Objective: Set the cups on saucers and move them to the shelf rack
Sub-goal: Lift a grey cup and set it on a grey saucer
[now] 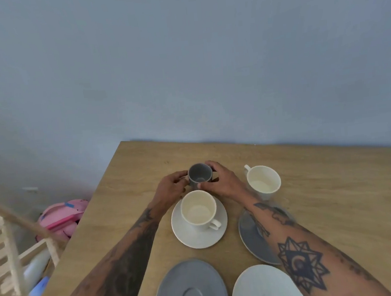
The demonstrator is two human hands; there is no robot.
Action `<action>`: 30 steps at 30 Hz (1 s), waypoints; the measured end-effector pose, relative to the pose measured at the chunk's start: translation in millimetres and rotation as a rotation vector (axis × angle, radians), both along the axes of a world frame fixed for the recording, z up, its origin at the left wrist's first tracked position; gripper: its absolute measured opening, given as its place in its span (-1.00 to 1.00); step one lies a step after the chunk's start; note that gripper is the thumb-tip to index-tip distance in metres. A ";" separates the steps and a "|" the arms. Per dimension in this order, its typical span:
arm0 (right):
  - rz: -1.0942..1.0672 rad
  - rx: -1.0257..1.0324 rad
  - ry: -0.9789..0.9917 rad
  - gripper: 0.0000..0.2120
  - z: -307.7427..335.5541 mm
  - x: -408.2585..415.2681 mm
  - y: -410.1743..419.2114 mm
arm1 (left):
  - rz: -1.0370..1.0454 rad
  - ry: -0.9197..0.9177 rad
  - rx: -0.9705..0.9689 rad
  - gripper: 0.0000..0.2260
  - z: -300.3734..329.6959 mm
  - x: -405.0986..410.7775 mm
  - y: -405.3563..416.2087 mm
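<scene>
A small grey cup [200,176] stands at the far middle of the wooden table [336,182]. My left hand [171,188] grips its left side and my right hand [219,181] curls round its right side. In front of it a cream cup [198,210] sits on a white saucer [198,239]. A second cream cup [263,181] stands bare on the table to the right. A grey saucer [253,240] lies partly under my right forearm. Near the front edge lie another grey saucer [190,289] and a white saucer [263,289].
A pale wooden slatted rack [7,251] stands left of the table, below its level, with bottles inside. A pink object [61,216] lies on the floor beyond it. A blue-grey wall backs the table.
</scene>
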State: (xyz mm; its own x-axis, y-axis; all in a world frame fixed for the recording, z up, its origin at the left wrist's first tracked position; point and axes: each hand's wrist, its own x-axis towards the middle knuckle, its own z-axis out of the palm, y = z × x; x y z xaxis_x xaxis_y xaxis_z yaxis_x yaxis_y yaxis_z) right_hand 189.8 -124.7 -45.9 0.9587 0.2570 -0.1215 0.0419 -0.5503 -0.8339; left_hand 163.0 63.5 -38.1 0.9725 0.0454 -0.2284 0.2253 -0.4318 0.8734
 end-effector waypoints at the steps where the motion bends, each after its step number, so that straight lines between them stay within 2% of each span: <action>1: -0.003 0.005 0.000 -0.32 -1.3 -0.3 -0.5 | 0.011 0.007 -0.022 -0.72 -0.7 0.1 -0.1; 9: -0.046 0.086 0.069 -0.26 -10.9 -1.7 -3.5 | 0.046 0.064 -0.159 -0.74 -4.1 1.7 1.3; 16: -0.066 0.133 0.129 -0.41 -8.8 -6.1 -6.3 | 0.079 0.060 -0.223 -0.75 -7.3 3.5 0.0; 19: -0.076 0.169 0.089 -0.48 -0.5 -10.1 -5.3 | 0.079 0.032 -0.254 -0.74 -1.4 3.0 -0.9; 30: -0.151 0.220 -0.070 -0.49 57.3 -39.3 -5.7 | -0.003 -0.061 -0.376 -0.80 47.2 -12.9 0.6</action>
